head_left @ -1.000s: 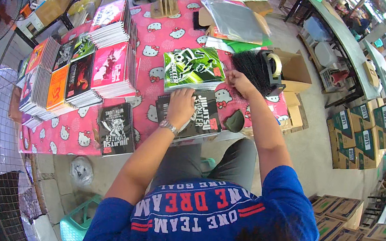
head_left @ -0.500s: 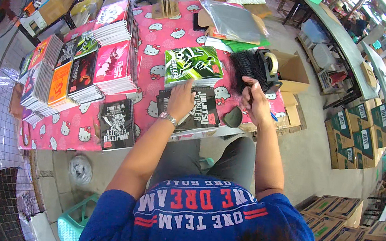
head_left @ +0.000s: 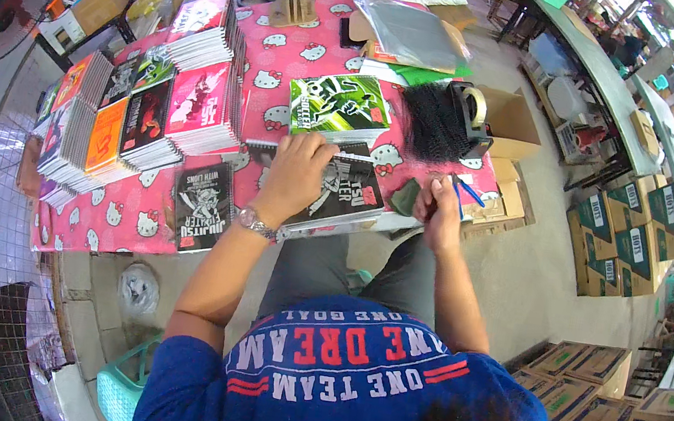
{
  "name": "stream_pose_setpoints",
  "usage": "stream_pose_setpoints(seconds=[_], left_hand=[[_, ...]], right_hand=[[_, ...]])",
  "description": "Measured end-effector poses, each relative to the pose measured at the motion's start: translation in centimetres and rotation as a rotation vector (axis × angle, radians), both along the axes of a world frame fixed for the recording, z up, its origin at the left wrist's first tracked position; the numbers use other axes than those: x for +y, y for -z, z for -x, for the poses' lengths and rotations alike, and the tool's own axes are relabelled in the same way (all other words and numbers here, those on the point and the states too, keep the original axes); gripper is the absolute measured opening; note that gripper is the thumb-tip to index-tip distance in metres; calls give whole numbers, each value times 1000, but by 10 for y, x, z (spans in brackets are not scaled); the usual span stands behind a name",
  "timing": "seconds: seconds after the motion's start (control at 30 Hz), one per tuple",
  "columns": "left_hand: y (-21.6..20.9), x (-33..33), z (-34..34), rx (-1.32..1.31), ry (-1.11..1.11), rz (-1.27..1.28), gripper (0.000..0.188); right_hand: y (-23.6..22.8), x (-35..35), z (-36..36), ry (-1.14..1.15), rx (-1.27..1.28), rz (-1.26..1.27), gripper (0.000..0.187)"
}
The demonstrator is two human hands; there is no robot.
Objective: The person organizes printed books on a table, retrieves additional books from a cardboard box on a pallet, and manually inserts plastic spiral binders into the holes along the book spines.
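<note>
My left hand [head_left: 299, 175] lies over the black-covered notebook [head_left: 348, 195] in front of me, fingers together and bent over its far edge. That notebook lies on others at the table's near edge. Just beyond it stands a stack of green soccer-cover notebooks [head_left: 338, 107]. My right hand [head_left: 440, 212] is closed, fingertips pinched, beside a dark green rounded piece [head_left: 406, 196]. What the fingers hold, if anything, is hidden. Blue handles, apparently of a pliers-like tool [head_left: 472, 197], show right next to this hand. A heap of thin black coils [head_left: 434, 121] lies behind it.
Stacks of spiral notebooks [head_left: 196, 109] fill the left of the pink-clothed table, with a single black notebook [head_left: 204, 207] nearer me. A tape dispenser [head_left: 473, 113] and an open carton [head_left: 517, 124] stand at right. Plastic sheets [head_left: 409, 31] lie at the back.
My right hand has come down and toward me from beside the black coils, and the blue handles now show more. My left hand's fingers have drawn back from the green stack and bent over the black notebook's edge.
</note>
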State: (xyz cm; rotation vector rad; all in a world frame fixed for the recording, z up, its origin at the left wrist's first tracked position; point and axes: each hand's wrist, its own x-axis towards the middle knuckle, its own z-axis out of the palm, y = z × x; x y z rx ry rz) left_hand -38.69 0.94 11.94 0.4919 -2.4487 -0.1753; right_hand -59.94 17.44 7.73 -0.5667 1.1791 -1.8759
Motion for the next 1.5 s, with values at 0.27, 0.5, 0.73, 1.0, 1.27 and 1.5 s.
stream_pose_setpoints(seconds=[0.27, 0.5, 0.73, 1.0, 1.27, 1.5], left_hand=[[-2, 2, 31, -22, -72, 40, 19], [-4, 8, 32, -28, 18, 38, 17], [-8, 21, 21, -77, 45, 58, 16], [-3, 20, 20, -36, 69, 16, 16], [0, 18, 23, -7, 40, 61, 15], [-9, 22, 26, -129, -6, 1, 20]], right_hand=[[10, -43, -88, -62, 452, 31, 77], [-24, -34, -30, -114, 860, -22, 34], [-42, -38, -19, -92, 1189, 70, 27], [-48, -32, -25, -151, 1095, -41, 27], [-50, -30, -23, -311, 1129, -76, 34], [-51, -34, -18, -155, 1387, -66, 42]])
